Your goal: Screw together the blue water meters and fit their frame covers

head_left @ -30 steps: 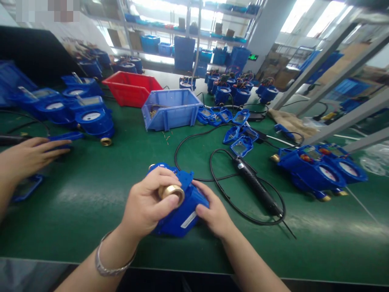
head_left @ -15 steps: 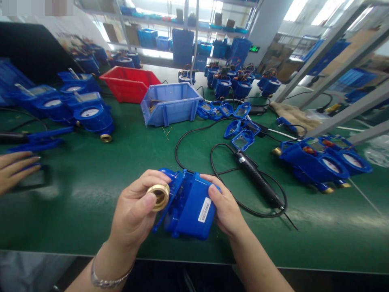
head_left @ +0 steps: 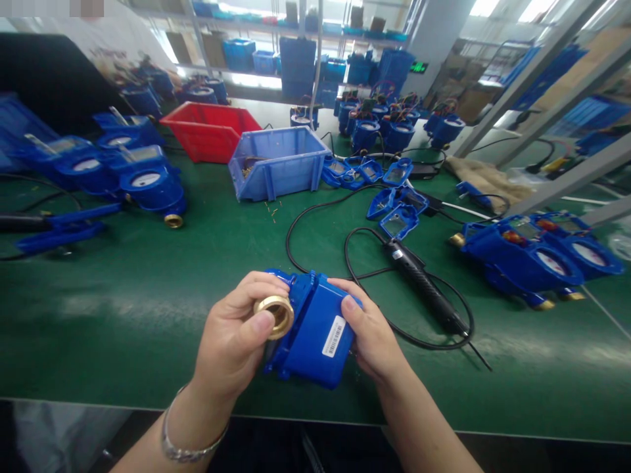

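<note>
In the head view my left hand (head_left: 241, 328) is wrapped round the end of a blue water meter, thumb on its brass threaded fitting (head_left: 279, 316). My right hand (head_left: 369, 328) grips the blue plastic housing (head_left: 315, 335) with a white barcode label on its side. Housing and meter body lie close against each other, tilted, above the green bench. The meter's dial is hidden from view. To the right of my hands a black electric screwdriver (head_left: 426, 289) lies with its cord looped about it.
Beyond stand a light-blue bin (head_left: 280, 171) with small screws inside and a red bin (head_left: 207, 135). Loose screws (head_left: 273, 210) lie before them. Blue cover frames (head_left: 399, 220) sit mid-bench. More water meters stand left (head_left: 150, 184) and right (head_left: 547, 259), near a slanted metal frame (head_left: 542, 187).
The gap between the housing and the meter body has narrowed as my left hand moved right. Another person's hand at the left edge has left the view.
</note>
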The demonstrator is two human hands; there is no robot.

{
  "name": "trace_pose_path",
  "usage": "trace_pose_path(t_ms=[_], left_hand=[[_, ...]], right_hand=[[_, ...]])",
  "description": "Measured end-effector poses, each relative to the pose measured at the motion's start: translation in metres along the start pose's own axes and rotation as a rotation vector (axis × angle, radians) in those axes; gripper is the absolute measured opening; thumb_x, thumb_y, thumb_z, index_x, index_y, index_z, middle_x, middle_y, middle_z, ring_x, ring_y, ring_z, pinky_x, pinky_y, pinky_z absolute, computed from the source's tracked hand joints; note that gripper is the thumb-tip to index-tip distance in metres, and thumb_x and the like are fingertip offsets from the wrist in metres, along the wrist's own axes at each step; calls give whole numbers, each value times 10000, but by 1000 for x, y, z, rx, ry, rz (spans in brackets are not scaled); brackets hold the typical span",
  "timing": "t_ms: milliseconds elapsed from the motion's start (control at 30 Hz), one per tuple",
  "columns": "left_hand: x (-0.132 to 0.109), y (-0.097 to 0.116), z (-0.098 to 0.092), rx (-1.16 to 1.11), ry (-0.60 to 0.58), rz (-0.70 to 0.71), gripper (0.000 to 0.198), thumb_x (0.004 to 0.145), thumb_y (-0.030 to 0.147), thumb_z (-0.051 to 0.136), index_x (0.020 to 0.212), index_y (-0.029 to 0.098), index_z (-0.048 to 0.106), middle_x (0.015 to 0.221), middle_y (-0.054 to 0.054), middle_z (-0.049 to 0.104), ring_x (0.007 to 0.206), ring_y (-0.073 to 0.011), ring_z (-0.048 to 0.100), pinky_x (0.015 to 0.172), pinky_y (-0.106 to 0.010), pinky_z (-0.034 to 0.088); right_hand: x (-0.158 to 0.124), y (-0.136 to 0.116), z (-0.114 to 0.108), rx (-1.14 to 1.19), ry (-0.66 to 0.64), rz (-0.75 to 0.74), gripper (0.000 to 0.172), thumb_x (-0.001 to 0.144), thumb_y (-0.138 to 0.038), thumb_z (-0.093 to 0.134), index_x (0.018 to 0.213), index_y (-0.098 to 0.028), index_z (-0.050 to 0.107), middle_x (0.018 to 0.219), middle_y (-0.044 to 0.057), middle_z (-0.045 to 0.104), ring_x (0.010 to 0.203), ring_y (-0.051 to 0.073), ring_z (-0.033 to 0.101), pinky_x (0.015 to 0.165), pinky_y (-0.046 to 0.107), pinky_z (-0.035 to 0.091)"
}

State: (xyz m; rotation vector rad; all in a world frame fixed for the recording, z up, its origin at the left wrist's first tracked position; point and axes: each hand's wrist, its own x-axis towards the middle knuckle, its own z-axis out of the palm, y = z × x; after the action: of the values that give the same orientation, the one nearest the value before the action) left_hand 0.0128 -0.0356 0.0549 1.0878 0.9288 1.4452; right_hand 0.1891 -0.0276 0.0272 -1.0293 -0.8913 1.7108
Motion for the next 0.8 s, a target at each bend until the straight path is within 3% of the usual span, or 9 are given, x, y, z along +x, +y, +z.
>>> trace_pose_path(t_ms=[367,800], left_hand=[[5,-2,3,41,-73,-9,171,775,370,638,853,226,686,916,-20,574,855,-153,520,752,-237,414],[0,-2,15,223,-99,75,196,807,392,599,867,213,653,901,-40,571,877,-188,526,773,-286,421]], right_hand=[[-3,1,-1,11,11,-3,471,734,-536,676,1069,-217,587,816,1,641,651,103,569,602,205,455],[0,0,-1,11,77,-20,457,730,-558,664,1016,-207,600,738,-14,618,644,109,557,604,201,458]])
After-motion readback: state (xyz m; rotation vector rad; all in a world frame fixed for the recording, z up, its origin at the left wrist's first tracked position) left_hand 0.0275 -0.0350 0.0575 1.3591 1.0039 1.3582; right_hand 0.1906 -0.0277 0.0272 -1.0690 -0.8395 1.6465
